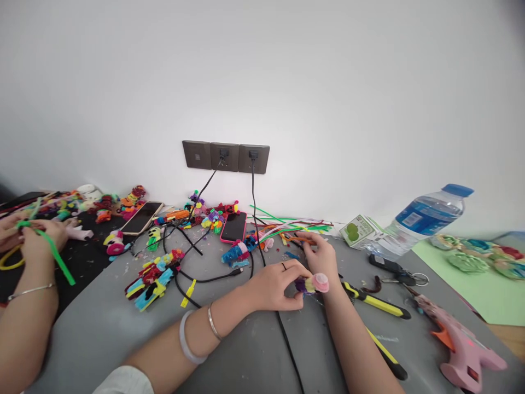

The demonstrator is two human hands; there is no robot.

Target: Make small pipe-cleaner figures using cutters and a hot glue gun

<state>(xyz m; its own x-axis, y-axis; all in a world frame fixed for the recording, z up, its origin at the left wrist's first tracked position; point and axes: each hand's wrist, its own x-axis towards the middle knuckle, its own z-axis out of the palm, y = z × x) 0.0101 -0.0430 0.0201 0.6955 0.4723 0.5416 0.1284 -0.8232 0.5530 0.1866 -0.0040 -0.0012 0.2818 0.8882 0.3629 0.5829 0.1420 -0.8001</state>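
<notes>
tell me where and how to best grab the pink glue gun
Probably by the handle, the stubby part pointing toward the near edge, with the right hand coming from the near side. The glue gun lies flat with its nozzle pointing left and toward the wall, so this should keep fingers off the tip, which could be hot.

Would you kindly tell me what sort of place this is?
Probably a handicraft workspace, judging by the pink glue gun, the loose pipe cleaners and the small, colourful pipe-cleaner figures.
</notes>
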